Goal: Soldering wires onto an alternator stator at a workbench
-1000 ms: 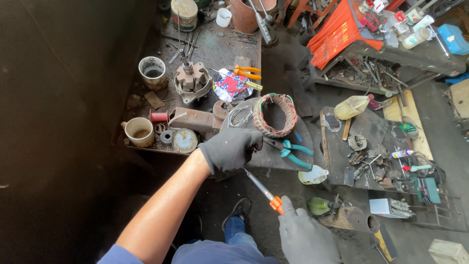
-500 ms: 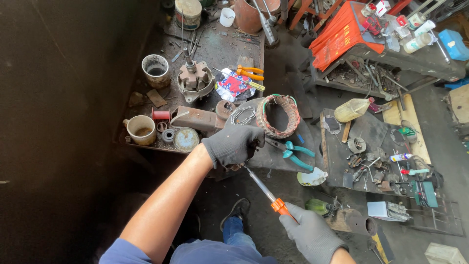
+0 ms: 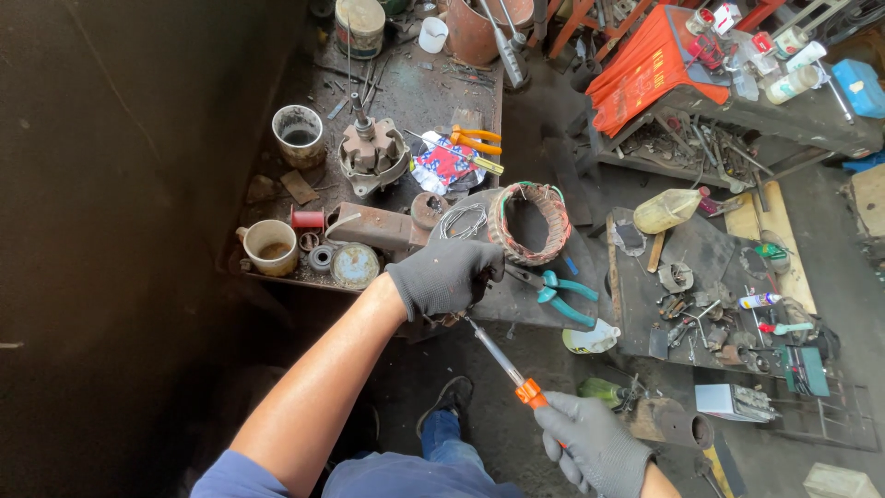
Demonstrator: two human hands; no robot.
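Note:
My left hand (image 3: 442,275), in a grey glove, is closed over something small at the front edge of the dark metal workbench (image 3: 406,101); what it grips is hidden. Just beyond it lies a ring-shaped copper-wound stator (image 3: 530,224) with a loose coil of thin wire (image 3: 463,221) beside it. My right hand (image 3: 597,445), also gloved, holds a screwdriver (image 3: 502,364) by its orange handle. The shaft slants up and left, and its tip meets the underside of my left hand. Teal-handled pliers (image 3: 558,293) rest to the right of the left hand.
The bench also carries a rusty vise block (image 3: 373,226), two mugs (image 3: 269,246), a rotor part (image 3: 371,152), orange pliers (image 3: 477,140) and a red spool (image 3: 307,219). A low board (image 3: 705,249) with small tools lies on the floor to the right, under an orange-draped shelf (image 3: 645,69).
My right hand has drawn down and to the right with the screwdriver. The left hand has stayed closed at the bench edge.

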